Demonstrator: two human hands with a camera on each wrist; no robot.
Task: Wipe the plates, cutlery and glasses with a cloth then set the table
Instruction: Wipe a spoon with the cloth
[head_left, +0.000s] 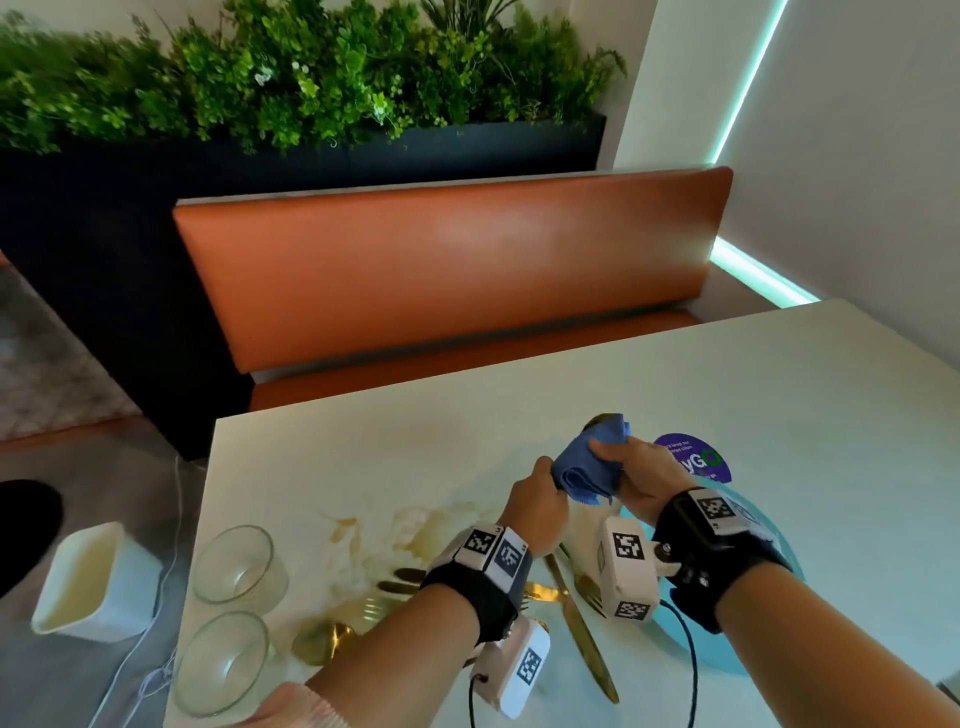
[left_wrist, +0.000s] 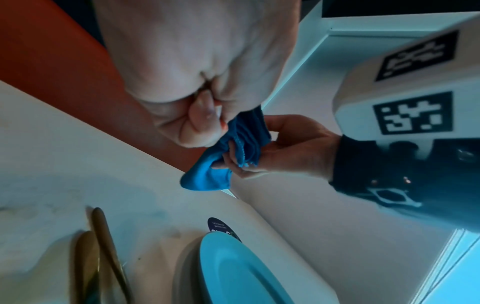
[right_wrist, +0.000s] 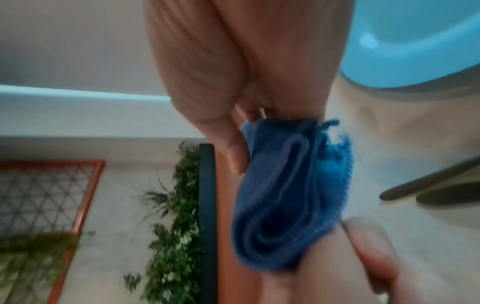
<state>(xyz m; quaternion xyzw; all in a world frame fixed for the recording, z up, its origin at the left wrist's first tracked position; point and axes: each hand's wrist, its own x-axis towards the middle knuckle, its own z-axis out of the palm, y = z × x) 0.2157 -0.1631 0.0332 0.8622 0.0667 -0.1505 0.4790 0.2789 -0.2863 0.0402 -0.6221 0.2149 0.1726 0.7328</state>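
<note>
Tabletop (head_left: 623, 374) — head view alone shows spoon (head_left: 602, 419) in cloth (head_left: 587, 470).

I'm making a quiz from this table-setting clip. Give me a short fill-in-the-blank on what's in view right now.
1. The right hand grips a folded cloth whose colour is ____.
2. Near the table's left edge stand ____ empty glasses.
3. The plate lying on the table is coloured ____.
4. The bench behind the table has a backrest coloured ____.

Missing words: blue; two; light blue; orange
</note>
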